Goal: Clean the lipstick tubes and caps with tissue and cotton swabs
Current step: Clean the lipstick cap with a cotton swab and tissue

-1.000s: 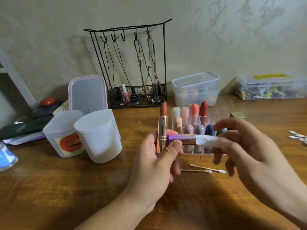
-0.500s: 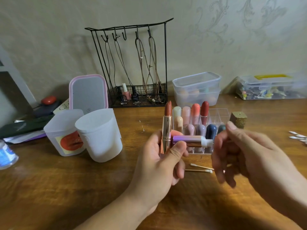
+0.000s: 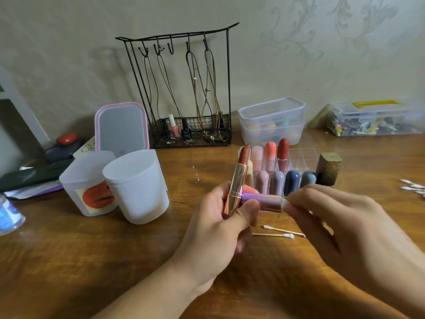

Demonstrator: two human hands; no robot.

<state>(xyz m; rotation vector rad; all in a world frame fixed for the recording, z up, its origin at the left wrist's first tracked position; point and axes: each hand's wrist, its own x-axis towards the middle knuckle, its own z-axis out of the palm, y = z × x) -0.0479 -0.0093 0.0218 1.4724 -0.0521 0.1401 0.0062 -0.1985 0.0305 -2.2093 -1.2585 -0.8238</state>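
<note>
My left hand (image 3: 220,224) grips an open rose-gold lipstick tube (image 3: 236,183) upright, its brown bullet sticking up, and also holds the purple cap (image 3: 262,201) lying sideways. My right hand (image 3: 345,229) pinches a bit of white tissue (image 3: 284,202) at the cap's open right end. Two cotton swabs (image 3: 279,233) lie on the table under my hands. Behind them a clear organizer (image 3: 299,157) holds several capped lipsticks, with a dark glitter-topped lipstick (image 3: 327,169) at its right.
Two white tubs (image 3: 135,187) stand at the left, a pink-rimmed mirror (image 3: 122,130) behind them. A black wire jewellery rack (image 3: 184,88), stacked clear boxes (image 3: 272,120) and a clear case (image 3: 372,118) line the wall. More swabs (image 3: 412,188) lie at the right edge.
My right hand has drawn closer to the cap and its fingers have closed in; most of the tissue that showed earlier is now tucked at the cap's mouth. The left hand stays nearly still.
</note>
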